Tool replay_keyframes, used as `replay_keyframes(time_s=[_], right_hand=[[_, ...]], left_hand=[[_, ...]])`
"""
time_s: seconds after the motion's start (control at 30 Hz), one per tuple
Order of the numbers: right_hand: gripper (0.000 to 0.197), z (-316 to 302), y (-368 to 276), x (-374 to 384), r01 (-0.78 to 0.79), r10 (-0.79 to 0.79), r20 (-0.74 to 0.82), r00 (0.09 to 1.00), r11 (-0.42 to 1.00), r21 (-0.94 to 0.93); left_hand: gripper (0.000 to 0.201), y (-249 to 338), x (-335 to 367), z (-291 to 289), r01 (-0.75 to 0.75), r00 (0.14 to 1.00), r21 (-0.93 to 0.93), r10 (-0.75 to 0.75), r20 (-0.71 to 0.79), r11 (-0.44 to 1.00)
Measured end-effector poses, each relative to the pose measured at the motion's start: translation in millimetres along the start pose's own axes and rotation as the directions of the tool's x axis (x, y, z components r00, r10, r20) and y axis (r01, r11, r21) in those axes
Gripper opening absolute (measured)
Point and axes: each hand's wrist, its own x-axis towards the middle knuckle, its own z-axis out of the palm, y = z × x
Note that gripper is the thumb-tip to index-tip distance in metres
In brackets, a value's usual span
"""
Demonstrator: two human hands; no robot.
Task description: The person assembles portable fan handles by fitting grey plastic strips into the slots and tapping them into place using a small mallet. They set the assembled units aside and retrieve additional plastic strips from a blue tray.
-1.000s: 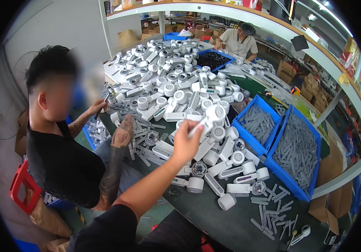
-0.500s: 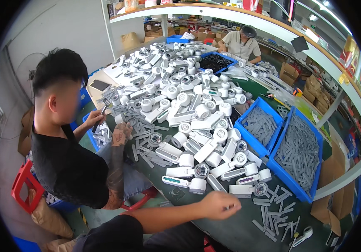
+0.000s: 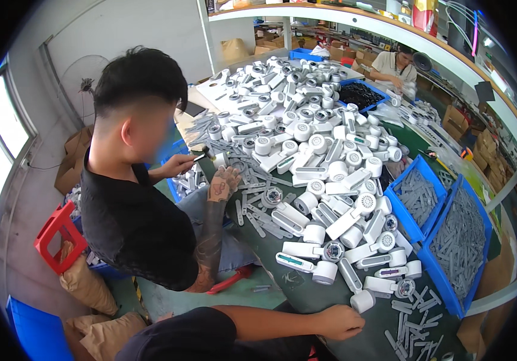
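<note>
My left hand (image 3: 341, 322) rests low over the near edge of the dark green table (image 3: 270, 259), its fingers curled in. Whatever it may hold is hidden from this side. Just beyond the knuckles lies a white handheld fan (image 3: 363, 301), its round head close to my hand. A large heap of similar white fans (image 3: 338, 168) covers the table, some showing round grilles, others open heads. Right of my hand, loose flat grey plastic strips (image 3: 412, 328) are scattered. My right hand is out of view.
On the right stand two blue bins (image 3: 428, 260) of grey strips. A co-worker (image 3: 144, 210) in black sits on the left, holding a small part at the table. Farther back are a blue tray (image 3: 363, 96) of black pieces and another person (image 3: 395, 69). A white shelf (image 3: 354, 17) spans overhead.
The view has swung left, so the scene sits farther right. My left hand has drawn back toward the table's near edge, still closed. The co-worker's hands have shifted slightly.
</note>
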Motion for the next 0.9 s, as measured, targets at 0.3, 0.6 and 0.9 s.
replay_keyframes(time_s=[0.3,0.6,0.9], right_hand=[[0.045,15.0,18.3,-0.1,0.076,-0.076,-0.026,0.997,0.997,0.015],[0.022,20.4,-17.9,8.5,-0.017,0.05,-0.138,0.989,0.974,0.224],[0.02,25.3,4.8,-5.6,0.022,0.073,-0.262,0.962,0.939,0.343]], left_hand=[[0.013,1.5,-2.9,-7.8,0.176,0.983,-0.084,-0.171,0.07,0.981],[0.011,-3.4,10.4,-18.8,0.233,0.972,-0.011,-0.233,-0.009,0.972],[0.013,14.4,10.7,-0.6,0.054,0.998,0.334,-0.065,0.022,0.941]])
